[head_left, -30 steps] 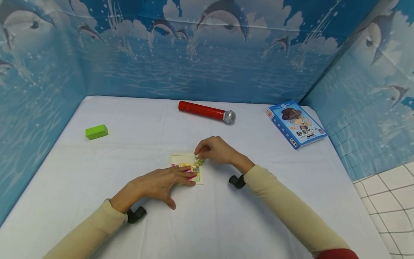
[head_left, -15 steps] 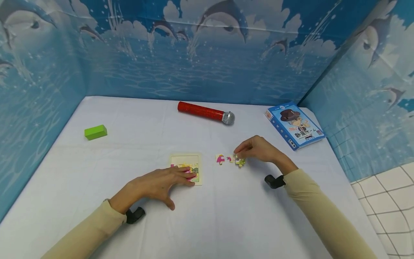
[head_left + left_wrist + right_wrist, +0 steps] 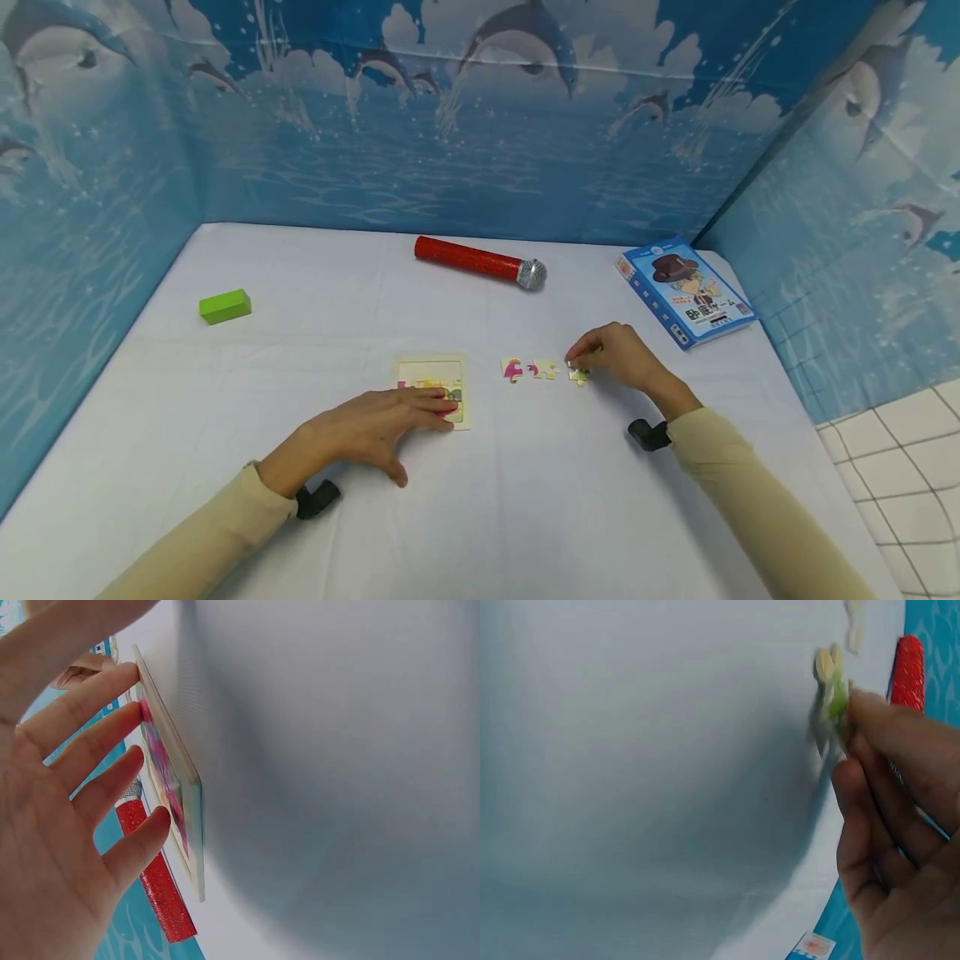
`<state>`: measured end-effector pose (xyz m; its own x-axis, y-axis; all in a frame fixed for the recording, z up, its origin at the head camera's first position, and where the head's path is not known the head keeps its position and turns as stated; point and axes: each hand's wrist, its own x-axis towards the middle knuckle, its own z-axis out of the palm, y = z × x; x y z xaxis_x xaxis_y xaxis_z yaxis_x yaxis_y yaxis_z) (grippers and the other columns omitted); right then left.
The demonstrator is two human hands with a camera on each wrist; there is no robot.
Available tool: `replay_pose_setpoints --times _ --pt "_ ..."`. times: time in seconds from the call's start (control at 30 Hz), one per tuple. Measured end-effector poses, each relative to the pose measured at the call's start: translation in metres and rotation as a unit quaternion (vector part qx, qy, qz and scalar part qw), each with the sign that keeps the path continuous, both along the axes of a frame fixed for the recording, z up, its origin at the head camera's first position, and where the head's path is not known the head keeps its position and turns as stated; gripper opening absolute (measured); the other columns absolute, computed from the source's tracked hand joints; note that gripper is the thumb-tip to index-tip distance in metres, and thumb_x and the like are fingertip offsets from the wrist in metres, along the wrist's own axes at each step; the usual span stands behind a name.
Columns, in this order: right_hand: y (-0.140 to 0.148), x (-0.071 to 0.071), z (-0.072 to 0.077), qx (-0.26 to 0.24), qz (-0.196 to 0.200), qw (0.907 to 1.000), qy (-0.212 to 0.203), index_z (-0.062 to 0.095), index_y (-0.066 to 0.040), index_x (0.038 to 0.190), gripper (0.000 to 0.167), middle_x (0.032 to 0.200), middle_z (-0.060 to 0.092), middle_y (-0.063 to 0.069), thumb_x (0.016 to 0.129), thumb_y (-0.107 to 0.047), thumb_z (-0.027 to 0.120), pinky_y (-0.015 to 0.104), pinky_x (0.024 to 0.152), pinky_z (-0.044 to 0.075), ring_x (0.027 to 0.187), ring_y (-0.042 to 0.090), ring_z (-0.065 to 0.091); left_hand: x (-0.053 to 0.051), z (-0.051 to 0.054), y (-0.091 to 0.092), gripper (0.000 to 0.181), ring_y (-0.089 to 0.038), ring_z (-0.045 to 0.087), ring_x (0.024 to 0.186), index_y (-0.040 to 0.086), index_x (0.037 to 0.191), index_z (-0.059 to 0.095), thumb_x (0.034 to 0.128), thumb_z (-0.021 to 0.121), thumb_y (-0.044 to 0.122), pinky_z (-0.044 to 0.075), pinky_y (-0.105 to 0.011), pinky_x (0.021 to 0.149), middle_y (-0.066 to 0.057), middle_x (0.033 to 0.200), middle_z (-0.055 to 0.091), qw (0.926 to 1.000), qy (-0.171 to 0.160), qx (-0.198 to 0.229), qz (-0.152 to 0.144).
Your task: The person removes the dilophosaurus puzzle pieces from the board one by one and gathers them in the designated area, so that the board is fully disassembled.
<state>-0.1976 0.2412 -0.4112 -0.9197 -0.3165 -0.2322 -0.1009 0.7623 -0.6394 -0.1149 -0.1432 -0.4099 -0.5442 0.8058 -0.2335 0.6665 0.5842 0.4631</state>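
My left hand (image 3: pixel 372 431) lies with straight fingers over a small framed jigsaw puzzle (image 3: pixel 431 367), its fingertips touching the board. In the left wrist view the puzzle board (image 3: pixel 193 817) appears edge-on, with pink and yellow pieces in it. To the right, my right hand (image 3: pixel 617 357) pinches a green and yellow puzzle piece (image 3: pixel 578 376) between thumb and fingers, just at the tabletop. The right wrist view has this puzzle piece (image 3: pixel 835 699) at the fingertips. Left of it lie a pink puzzle piece (image 3: pixel 512 369) and a pale yellow puzzle piece (image 3: pixel 547 368).
A red microphone (image 3: pixel 468 257) lies behind the puzzle. A green block (image 3: pixel 225 307) sits at the left, and a blue game box (image 3: pixel 686 290) at the back right. Dolphin-print curtains (image 3: pixel 450 167) stand round the white table (image 3: pixel 337 333).
My right hand has moved from the puzzle board's upper right corner out to the right, carrying the green and yellow puzzle piece down beside the loose pieces. The left hand has stayed put.
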Motion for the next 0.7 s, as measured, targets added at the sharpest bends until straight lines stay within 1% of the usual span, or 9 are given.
replay_pose_setpoints --times 0.07,0.13,0.3,0.43,0.5,0.6,0.7 --pt "-0.002 0.004 -0.001 0.014 -0.008 0.9996 0.022 0.078 -0.008 0.094 0.008 0.093 0.071 0.004 0.089 -0.008 0.071 0.034 0.076 0.049 0.086 0.020 0.059 0.000 0.000 0.001 0.085 -0.018 0.023 0.147 0.020 0.140 0.057 0.0652 0.093 0.035 0.026 -0.046 0.116 0.007 0.158 0.033 0.9999 0.013 -0.002 -0.003" --pt "-0.003 0.007 -0.001 0.026 -0.011 0.9990 0.036 0.078 -0.009 0.094 0.008 0.092 0.071 0.003 0.089 -0.008 0.072 0.035 0.077 0.049 0.086 0.020 0.059 0.001 0.000 0.001 0.085 -0.018 0.023 0.147 0.020 0.140 0.058 0.0640 0.093 0.036 0.027 -0.046 0.116 0.007 0.158 0.033 0.9997 0.025 -0.001 -0.003" --pt "-0.003 0.009 -0.003 0.036 -0.023 0.9985 0.033 0.076 -0.010 0.095 0.007 0.090 0.069 0.002 0.090 -0.011 0.071 0.036 0.078 0.048 0.085 0.020 0.057 0.003 -0.001 0.003 0.083 -0.018 0.024 0.146 0.021 0.138 0.060 0.0633 0.094 0.036 0.032 -0.045 0.113 0.009 0.158 0.030 0.9992 0.040 0.001 -0.006" --pt "-0.002 0.007 -0.003 0.035 -0.020 0.9980 0.049 0.075 -0.008 0.098 0.009 0.092 0.068 0.004 0.093 -0.012 0.069 0.037 0.077 0.048 0.086 0.021 0.057 0.005 0.000 0.005 0.084 -0.019 0.027 0.145 0.019 0.139 0.058 0.0641 0.093 0.033 0.034 -0.046 0.112 0.007 0.155 0.034 0.9986 0.051 -0.005 -0.014" --pt "-0.002 0.006 -0.002 0.029 -0.013 0.9973 0.066 0.074 -0.005 0.102 0.013 0.096 0.069 0.006 0.095 -0.013 0.066 0.037 0.077 0.049 0.087 0.022 0.058 0.006 0.000 0.005 0.086 -0.019 0.030 0.143 0.018 0.141 0.056 0.0644 0.094 0.031 0.035 -0.044 0.111 0.007 0.154 0.037 0.9986 0.050 -0.006 -0.016" --pt "-0.005 0.006 0.000 0.018 -0.011 0.9954 0.093 0.073 -0.003 0.108 0.020 0.102 0.070 0.008 0.098 -0.017 0.062 0.037 0.076 0.050 0.090 0.022 0.059 0.008 0.001 0.005 0.089 -0.016 0.032 0.142 0.020 0.143 0.053 0.0645 0.094 0.028 0.035 -0.043 0.111 0.007 0.153 0.039 0.9991 0.039 0.001 -0.015" --pt "-0.014 0.008 0.001 0.000 -0.008 0.9937 0.112 0.072 -0.005 0.110 0.023 0.104 0.069 0.007 0.099 -0.021 0.060 0.036 0.074 0.050 0.089 0.022 0.058 0.011 0.000 0.004 0.087 -0.013 0.032 0.143 0.022 0.142 0.054 0.0646 0.093 0.030 0.032 -0.042 0.113 0.009 0.154 0.039 0.9996 0.022 0.010 -0.013"
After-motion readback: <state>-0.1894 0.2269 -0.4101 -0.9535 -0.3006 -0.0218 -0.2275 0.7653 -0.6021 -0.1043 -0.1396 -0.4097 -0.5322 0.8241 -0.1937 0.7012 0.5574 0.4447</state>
